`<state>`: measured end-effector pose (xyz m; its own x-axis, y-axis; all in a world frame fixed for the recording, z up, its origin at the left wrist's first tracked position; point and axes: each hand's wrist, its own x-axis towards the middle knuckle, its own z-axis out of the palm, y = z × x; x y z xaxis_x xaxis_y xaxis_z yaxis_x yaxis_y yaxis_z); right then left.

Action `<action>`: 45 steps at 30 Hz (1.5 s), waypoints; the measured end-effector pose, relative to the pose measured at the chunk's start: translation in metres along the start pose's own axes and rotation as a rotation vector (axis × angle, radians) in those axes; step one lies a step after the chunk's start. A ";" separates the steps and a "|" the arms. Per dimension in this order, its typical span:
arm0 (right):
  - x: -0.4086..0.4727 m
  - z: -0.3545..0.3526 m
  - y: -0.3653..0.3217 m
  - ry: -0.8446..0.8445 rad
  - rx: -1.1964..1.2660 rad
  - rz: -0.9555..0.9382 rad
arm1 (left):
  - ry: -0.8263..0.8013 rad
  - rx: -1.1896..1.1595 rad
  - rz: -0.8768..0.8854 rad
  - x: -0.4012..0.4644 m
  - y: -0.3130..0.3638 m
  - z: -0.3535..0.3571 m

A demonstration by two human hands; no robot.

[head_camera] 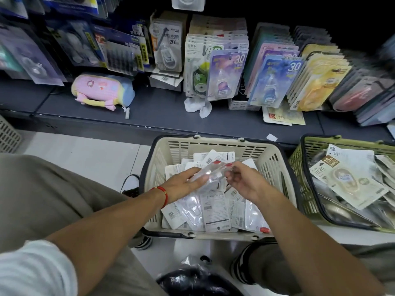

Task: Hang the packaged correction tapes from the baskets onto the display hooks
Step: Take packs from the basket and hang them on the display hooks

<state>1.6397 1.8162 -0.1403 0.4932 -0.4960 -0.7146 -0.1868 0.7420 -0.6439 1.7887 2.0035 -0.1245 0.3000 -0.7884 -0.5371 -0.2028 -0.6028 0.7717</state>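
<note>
A beige basket on the floor holds several packaged correction tapes lying face down. Above it, both hands hold one clear blister pack with red spots on it. My left hand supports the pack with fairly straight fingers from the left. My right hand pinches its right end. A green basket at the right holds more packs, one beige 15M pack face up. Correction tape packs hang on the display hooks above the shelf.
A dark shelf ledge runs in front of the display; a pink pouch, crumpled white paper and a loose card lie on it. A black plastic bag sits on the floor between my legs. A grey crate stands at left.
</note>
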 end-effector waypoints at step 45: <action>0.021 0.000 0.026 0.172 -1.016 -0.433 | 0.121 -0.764 -0.184 0.012 -0.023 -0.006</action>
<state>1.6450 1.8248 -0.1725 0.5753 -0.7376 -0.3535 -0.6743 -0.1831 -0.7153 1.8023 2.0081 -0.1465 0.3742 -0.6391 -0.6720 0.5427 -0.4367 0.7175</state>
